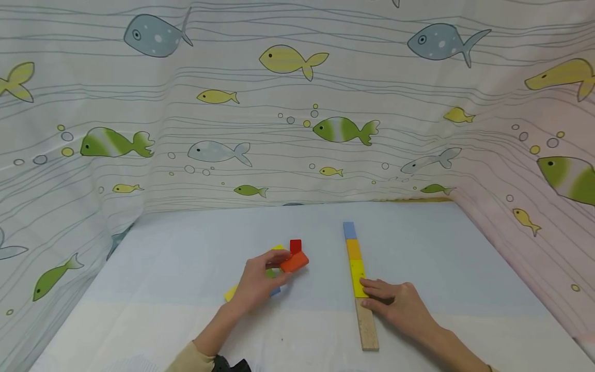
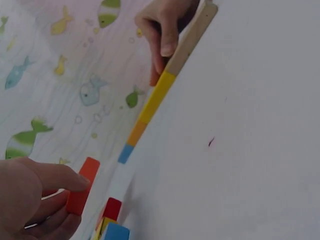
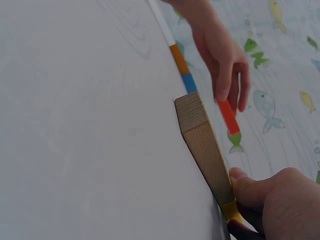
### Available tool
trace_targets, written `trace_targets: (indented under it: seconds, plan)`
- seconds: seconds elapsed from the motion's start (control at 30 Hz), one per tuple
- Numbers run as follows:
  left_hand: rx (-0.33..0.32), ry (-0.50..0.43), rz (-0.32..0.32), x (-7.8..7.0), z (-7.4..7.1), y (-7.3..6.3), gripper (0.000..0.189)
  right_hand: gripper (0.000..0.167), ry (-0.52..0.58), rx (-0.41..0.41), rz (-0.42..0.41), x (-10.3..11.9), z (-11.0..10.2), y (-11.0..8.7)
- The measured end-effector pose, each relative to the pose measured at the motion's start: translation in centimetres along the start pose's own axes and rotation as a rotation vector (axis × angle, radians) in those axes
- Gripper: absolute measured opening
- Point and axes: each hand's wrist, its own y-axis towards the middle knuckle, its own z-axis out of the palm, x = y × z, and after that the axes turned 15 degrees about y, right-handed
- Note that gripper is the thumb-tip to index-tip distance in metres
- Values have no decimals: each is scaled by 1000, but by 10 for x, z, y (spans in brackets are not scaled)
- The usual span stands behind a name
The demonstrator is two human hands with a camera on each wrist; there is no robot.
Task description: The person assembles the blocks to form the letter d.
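My left hand (image 1: 262,279) holds an orange block (image 1: 295,262) between thumb and fingers, above the table. Just beyond it stands a red block (image 1: 295,246). Partly hidden behind that hand are yellow (image 1: 231,293), green and blue (image 1: 275,292) blocks. To the right runs a straight row of blocks: a blue one (image 1: 350,230) at the far end, an orange-yellow one (image 1: 354,249), a yellow stretch (image 1: 357,271) and a plain wooden block (image 1: 368,325) nearest me. My right hand (image 1: 409,312) touches the row's right side with fingertips and thumb, where yellow meets wood.
A white cloth covers the table (image 1: 316,330). Behind and at both sides hangs a curtain (image 1: 297,119) printed with fish. A dark object (image 1: 231,364) shows at the bottom edge beside the left sleeve (image 1: 192,357).
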Motion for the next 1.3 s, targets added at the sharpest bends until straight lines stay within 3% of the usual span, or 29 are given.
trace_targets:
  seconds: [0.43, 0.7, 0.9, 1.3]
  plan:
    - [123, 31, 99, -24, 38, 27, 41, 39, -20, -7, -35, 0, 1, 0]
    - [153, 44, 134, -33, 59, 41, 39, 42, -14, 14, -4, 0, -1, -1]
    - [169, 47, 115, -38, 68, 45, 41, 40, -30, 29, -35, -1, 0, 0]
    - [201, 63, 66, -35, 73, 45, 40, 39, -26, 0, -13, 0, 1, 0]
